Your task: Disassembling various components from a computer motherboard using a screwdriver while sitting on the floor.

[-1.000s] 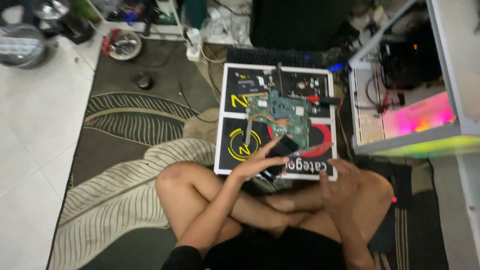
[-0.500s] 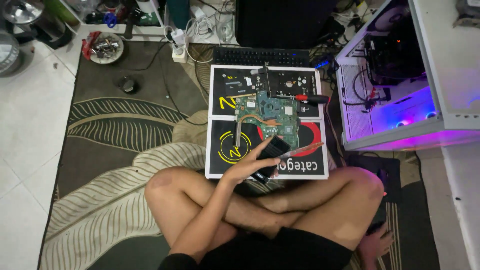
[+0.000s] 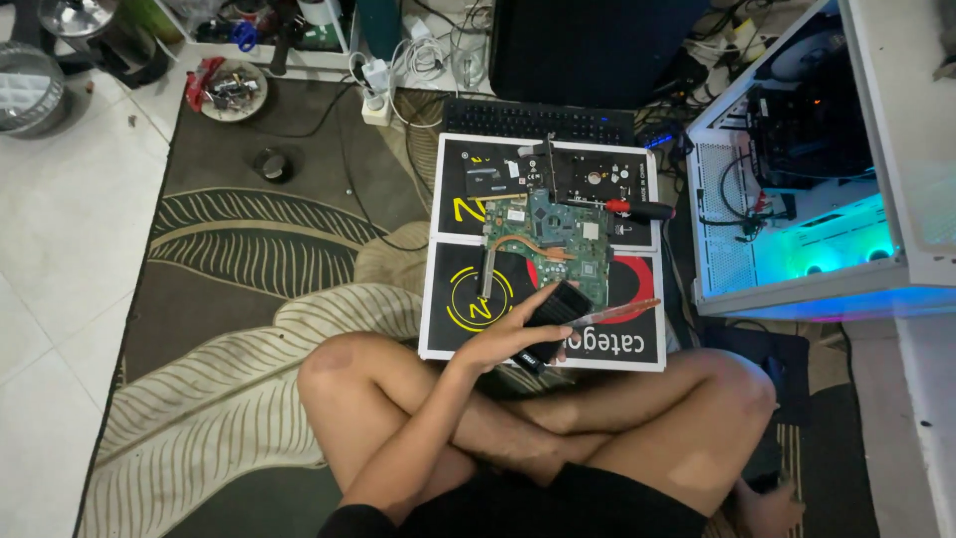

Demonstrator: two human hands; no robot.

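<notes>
I sit cross-legged on a patterned rug. My left hand (image 3: 503, 339) grips a flat black rectangular part (image 3: 556, 311) over the near edge of a green circuit board (image 3: 543, 239) with a copper heat pipe. The board lies on a black printed cardboard box (image 3: 468, 319) in front of my knees. A thin red-tipped tool (image 3: 615, 312) rests just right of the black part. A red-handled screwdriver (image 3: 637, 209) lies at the board's far right. My right hand (image 3: 772, 503) is low beside my right knee, near the floor, with its fingers apart and nothing seen in it.
A black keyboard (image 3: 538, 120) and a dark monitor (image 3: 588, 45) sit beyond the box. An open white computer case (image 3: 797, 209) glowing blue stands at the right. A power strip (image 3: 376, 100), a bowl of small parts (image 3: 229, 88) and a metal pot (image 3: 25, 85) are at the far left.
My right hand left the box's near right corner and dropped to the floor beside my right knee. My left hand stays on the black part by the board.
</notes>
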